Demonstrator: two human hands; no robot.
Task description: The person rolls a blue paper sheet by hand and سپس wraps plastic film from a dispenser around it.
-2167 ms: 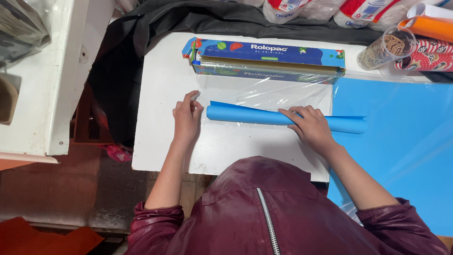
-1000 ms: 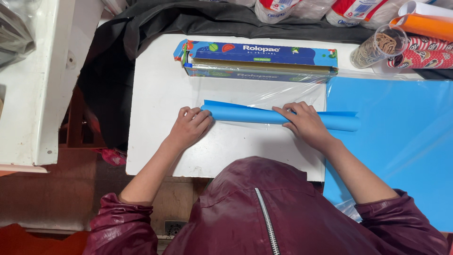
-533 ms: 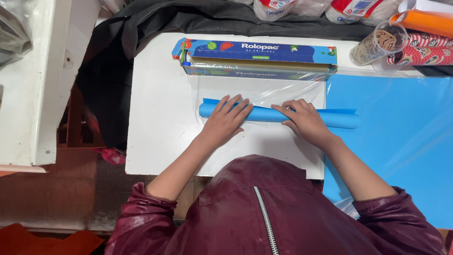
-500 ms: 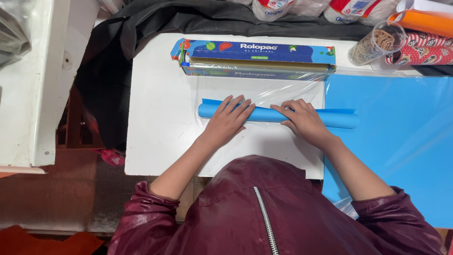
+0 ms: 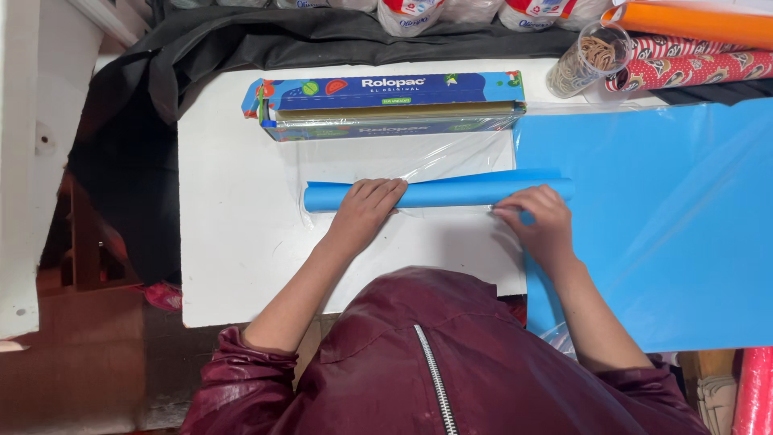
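- The left hand (image 5: 364,211) lies palm down, fingers spread and nearly flat, pressing on the rolled tube of blue paper (image 5: 451,192) near its left end; it pins the tube rather than closing around it.
- The right hand (image 5: 541,224) rests at the tube's right end, fingers curled, the fingertips (image 5: 506,211) seemingly pinching the edge of the thin clear plastic film (image 5: 451,161) against the paper; whether the film is truly gripped is too fine to tell.
- The blue tube lies crosswise on the white rectangular tabletop (image 5: 233,242), on top of the film and just in front of the film box. It looks light and hollow, likely to flatten or crease under hard pressure and to spring open if let go, so flat palms spread along its length seem the safer hold.
- The film is drawn out from the long blue cardboard dispenser box (image 5: 386,105) toward the person. It should be very light, limp and clingy, apt to wrinkle and stick to itself; its free edge is best taken at the corners and kept taut.
- To the right lies a large flat blue sheet (image 5: 668,225), glossy as if covered.
- Farther off stand a clear plastic jar of rubber bands (image 5: 589,58), a red patterned roll (image 5: 692,68) and an orange roll (image 5: 692,24), with dark cloth (image 5: 241,48) behind the table.
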